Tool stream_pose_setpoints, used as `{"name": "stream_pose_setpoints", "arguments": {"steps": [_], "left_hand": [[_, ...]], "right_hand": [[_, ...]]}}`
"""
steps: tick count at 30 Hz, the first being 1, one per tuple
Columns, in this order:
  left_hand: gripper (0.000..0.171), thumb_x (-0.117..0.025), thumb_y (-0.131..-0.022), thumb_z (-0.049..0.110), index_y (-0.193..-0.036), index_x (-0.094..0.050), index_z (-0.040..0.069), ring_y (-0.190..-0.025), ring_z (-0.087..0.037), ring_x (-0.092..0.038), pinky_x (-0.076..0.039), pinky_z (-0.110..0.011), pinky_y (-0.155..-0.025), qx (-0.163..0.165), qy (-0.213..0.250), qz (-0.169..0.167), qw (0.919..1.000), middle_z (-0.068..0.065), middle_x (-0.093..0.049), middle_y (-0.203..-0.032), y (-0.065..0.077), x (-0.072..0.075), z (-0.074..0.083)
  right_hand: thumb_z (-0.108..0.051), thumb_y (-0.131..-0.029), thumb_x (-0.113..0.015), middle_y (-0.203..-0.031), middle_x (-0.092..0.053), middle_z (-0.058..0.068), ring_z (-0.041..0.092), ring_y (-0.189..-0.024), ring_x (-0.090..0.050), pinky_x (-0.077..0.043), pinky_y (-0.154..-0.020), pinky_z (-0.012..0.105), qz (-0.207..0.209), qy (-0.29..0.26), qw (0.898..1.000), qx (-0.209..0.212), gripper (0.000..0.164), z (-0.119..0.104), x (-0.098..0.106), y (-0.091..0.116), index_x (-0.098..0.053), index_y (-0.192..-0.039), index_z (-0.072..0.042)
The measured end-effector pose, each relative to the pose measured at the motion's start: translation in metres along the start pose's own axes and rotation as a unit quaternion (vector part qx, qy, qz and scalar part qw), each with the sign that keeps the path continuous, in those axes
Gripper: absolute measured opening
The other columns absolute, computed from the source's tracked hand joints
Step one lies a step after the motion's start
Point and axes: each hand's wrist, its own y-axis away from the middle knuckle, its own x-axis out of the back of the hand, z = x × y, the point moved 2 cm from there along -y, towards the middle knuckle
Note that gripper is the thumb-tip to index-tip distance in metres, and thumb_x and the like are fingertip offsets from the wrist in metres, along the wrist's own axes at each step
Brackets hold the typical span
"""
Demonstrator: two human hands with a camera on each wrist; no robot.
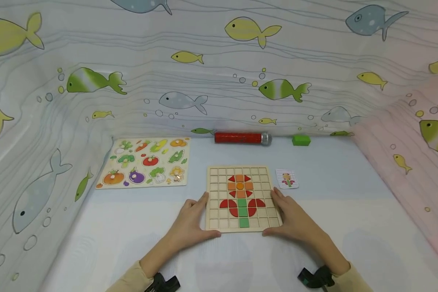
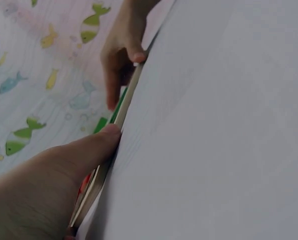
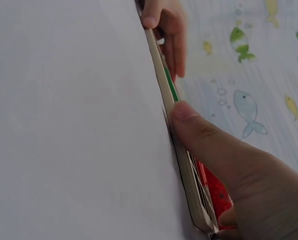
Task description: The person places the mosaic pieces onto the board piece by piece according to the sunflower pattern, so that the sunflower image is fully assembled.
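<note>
A wooden grid board [image 1: 219, 186] lies flat in the head view, bearing a flower of coloured pieces: orange squares [image 1: 239, 178] with an orange disc at their centre, red triangles, red quarter-circles [image 1: 224, 204] and a stem of green squares [image 1: 243, 211]. My left hand [image 1: 190, 223] holds its near left corner, fingers along the side and thumb on the front edge. At the near right corner, my right hand [image 1: 293, 215] grips in the same manner. Both wrist views show a thumb pressed against the board's edge. Just right of the board lies a small picture card [image 1: 287, 179] showing a flower.
Back left lies a vegetable puzzle board [image 1: 166, 164]. Along the rear stand a red cylinder with a silver end [image 1: 239, 138] and a green block [image 1: 301, 140]. Fish-printed cloth [image 1: 219, 73] rises behind and at both sides of the table.
</note>
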Motion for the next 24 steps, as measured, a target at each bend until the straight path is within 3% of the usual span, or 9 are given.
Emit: {"name": "stream_pose_setpoints", "arguments": {"steps": [3, 7, 15, 24], "left_hand": [[0.131, -0.094, -0.067, 0.065, -0.167, -0.032, 0.007, -0.1, -0.012, -0.043, -0.044, -0.027, -0.08, 0.006, -0.008, -0.002, 0.9999, -0.009, -0.059, -0.148, 0.0006, -0.0011, 0.0023], [0.132, -0.092, -0.067, 0.069, -0.166, -0.032, 0.005, -0.093, -0.011, -0.04, -0.039, -0.025, -0.074, 0.014, -0.024, -0.003, 0.9996, -0.008, -0.043, -0.167, 0.0006, 0.0002, 0.0055], [0.126, -0.085, -0.068, 0.078, -0.16, -0.043, 0.002, -0.087, -0.01, -0.038, -0.035, -0.025, -0.073, -0.017, -0.085, 0.003, 0.9962, -0.009, -0.039, -0.169, -0.0038, 0.0044, 0.0061], [0.124, -0.084, -0.068, 0.078, -0.159, -0.045, 0.003, -0.084, -0.01, -0.037, -0.035, -0.026, -0.074, -0.027, -0.088, -0.007, 0.9957, -0.007, -0.04, -0.168, -0.0037, 0.0039, 0.0036]], "right_hand": [[-0.075, -0.063, -0.09, -0.172, -0.028, 0.021, 0.039, -0.139, -0.051, -0.047, -0.112, 0.057, -0.005, 0.008, 1.0, 0.009, 0.139, 0.002, 0.0015, 0.0008, -0.034, -0.162, 0.005], [-0.075, -0.065, -0.089, -0.171, -0.028, 0.023, 0.045, -0.144, -0.049, -0.046, -0.113, 0.06, -0.002, 0.01, 1.0, 0.023, 0.137, 0.0037, 0.0012, 0.0004, -0.035, -0.161, 0.007], [-0.072, -0.066, -0.09, -0.171, -0.027, 0.023, 0.048, -0.148, -0.044, -0.043, -0.114, 0.063, 0.003, 0.003, 1.0, 0.024, 0.134, 0.0039, 0.0021, -0.0011, -0.036, -0.16, 0.008], [-0.077, -0.066, -0.086, -0.172, -0.026, 0.022, 0.047, -0.149, -0.043, -0.043, -0.115, 0.062, -0.008, 0.012, 1.0, 0.023, 0.136, 0.0025, 0.0019, 0.0003, -0.035, -0.16, 0.007]]}}
